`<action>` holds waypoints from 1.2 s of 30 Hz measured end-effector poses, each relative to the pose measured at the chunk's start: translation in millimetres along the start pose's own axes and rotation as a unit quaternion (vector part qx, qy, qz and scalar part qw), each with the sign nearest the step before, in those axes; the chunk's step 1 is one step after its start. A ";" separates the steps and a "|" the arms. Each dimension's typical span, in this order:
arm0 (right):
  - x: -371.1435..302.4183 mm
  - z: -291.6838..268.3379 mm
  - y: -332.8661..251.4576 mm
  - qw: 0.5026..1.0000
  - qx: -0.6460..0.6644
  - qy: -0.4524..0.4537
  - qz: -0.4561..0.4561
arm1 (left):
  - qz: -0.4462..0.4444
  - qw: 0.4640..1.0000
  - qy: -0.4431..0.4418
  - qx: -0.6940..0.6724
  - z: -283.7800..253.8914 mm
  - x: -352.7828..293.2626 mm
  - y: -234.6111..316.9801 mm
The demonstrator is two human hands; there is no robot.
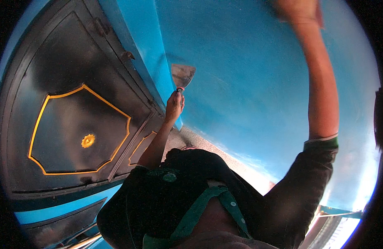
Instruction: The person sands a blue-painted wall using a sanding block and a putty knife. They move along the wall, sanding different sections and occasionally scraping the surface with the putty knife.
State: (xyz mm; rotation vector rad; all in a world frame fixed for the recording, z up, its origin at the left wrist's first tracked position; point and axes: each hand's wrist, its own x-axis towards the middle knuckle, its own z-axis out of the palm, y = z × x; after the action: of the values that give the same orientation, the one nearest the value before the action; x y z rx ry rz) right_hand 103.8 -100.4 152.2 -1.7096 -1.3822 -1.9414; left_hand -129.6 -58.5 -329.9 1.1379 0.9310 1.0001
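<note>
My left hand [174,106] is wrapped tight round the scraper [182,76] handle, blade just above the fist against the blue wall [249,91]. Light, stiff, thin-edged; I'd hold low on the handle. Right hand [297,10] reaches overhead, blurred; its grip I can't tell.

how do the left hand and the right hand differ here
The left hand grips a putty knife by its handle, blade up; the right hand shows no tool. The left hand is in full view by the black door; the right hand is higher, blurred, cut off. Both are raised at the blue wall.
</note>
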 end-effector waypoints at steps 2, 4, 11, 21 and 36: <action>-18.8 32.6 -71.3 0.976 0.171 -0.010 -0.134 | 0.007 0.998 0.054 -0.009 -34.3 -17.0 -5.2; -30.9 5.9 -99.0 0.928 0.052 -0.064 -0.363 | 0.047 0.998 0.045 0.004 -42.2 -11.9 -32.9; 37.0 13.0 -101.2 0.964 0.069 -0.035 -0.255 | -0.039 0.990 0.118 -0.068 -33.2 -50.6 -42.6; -28.0 27.4 -264.3 0.975 0.068 -0.042 -0.208 | -0.023 0.965 0.247 -0.087 -67.8 -89.0 -52.9; -32.0 31.6 -247.2 0.943 0.088 -0.074 -0.313 | 0.024 0.972 0.220 -0.080 -81.1 -95.0 -71.6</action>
State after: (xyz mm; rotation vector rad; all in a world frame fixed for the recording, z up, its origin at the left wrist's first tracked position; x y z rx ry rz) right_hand -33.6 43.2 -1.6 -1.4664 -2.3003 -1.9012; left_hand -223.3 -136.1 -406.9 0.8186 1.1520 1.3740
